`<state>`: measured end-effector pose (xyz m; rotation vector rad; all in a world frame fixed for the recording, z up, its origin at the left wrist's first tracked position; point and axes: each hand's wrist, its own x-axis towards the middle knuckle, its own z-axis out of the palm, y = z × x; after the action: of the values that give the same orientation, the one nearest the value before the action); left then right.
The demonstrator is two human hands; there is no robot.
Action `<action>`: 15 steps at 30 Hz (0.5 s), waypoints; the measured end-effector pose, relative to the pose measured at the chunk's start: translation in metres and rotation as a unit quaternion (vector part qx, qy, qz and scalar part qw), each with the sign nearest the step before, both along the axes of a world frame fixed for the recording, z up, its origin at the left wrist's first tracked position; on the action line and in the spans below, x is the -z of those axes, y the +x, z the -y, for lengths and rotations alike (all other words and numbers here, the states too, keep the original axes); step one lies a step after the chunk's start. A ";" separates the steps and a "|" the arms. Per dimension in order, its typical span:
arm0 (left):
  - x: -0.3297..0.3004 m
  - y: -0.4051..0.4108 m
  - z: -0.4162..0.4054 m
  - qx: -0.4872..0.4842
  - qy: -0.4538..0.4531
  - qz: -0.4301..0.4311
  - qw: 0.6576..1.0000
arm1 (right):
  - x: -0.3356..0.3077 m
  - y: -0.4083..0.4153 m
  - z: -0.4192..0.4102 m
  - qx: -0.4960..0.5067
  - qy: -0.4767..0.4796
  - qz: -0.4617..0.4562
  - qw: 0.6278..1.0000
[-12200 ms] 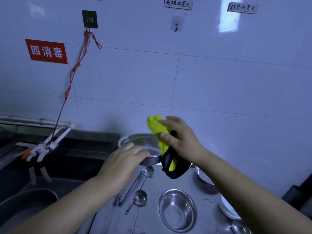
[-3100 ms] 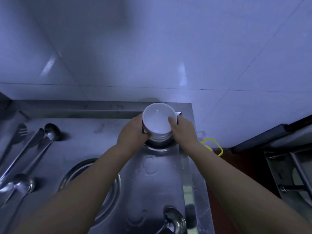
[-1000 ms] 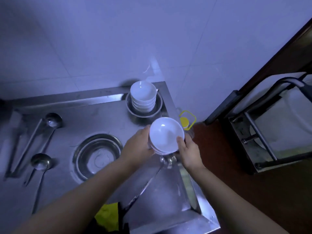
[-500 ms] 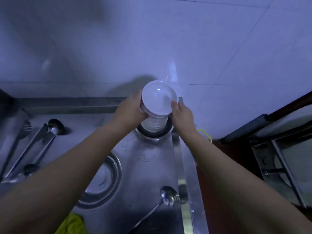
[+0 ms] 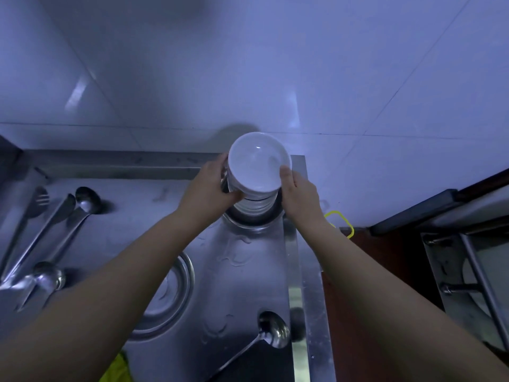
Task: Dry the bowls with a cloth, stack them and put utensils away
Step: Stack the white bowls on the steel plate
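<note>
A stack of white bowls (image 5: 259, 165) stands in a shallow steel dish (image 5: 252, 219) at the far right corner of the steel counter (image 5: 234, 271). My left hand (image 5: 208, 184) grips the upper bowls from the left. My right hand (image 5: 298, 193) grips them from the right, thumb against the top bowl's rim. A steel bowl (image 5: 172, 295) sits on the counter under my left forearm, partly hidden. A ladle (image 5: 271, 330) lies near the front right edge. More ladles and long utensils (image 5: 52, 232) lie at the left. The yellow cloth (image 5: 115, 370) peeks in at the bottom.
A white tiled wall (image 5: 248, 64) rises right behind the counter. A yellow-rimmed object (image 5: 340, 220) sits on the floor by the counter's right edge. A metal trolley frame (image 5: 468, 257) stands at the right over the dark red floor.
Both hands carried white bowls from the counter's front to the stack at the back corner. In the last half second the bowls have settled lower on the stack, with both hands still around them.
</note>
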<state>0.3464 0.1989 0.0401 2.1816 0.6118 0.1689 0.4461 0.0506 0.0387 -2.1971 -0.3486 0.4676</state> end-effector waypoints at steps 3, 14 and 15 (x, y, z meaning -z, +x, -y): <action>0.001 -0.003 0.006 -0.020 -0.062 0.007 0.998 | 0.002 0.000 -0.001 0.010 0.020 -0.012 1.000; -0.003 -0.003 0.013 -0.041 -0.054 -0.003 0.998 | -0.011 0.013 -0.007 -0.038 -0.055 0.050 0.997; -0.002 -0.004 0.013 -0.043 -0.056 -0.006 0.997 | -0.013 0.013 -0.007 -0.039 -0.057 0.049 0.996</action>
<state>0.3429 0.1856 0.0417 2.0506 0.7056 0.1633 0.4586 0.0577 0.0513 -2.3290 -0.4714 0.4320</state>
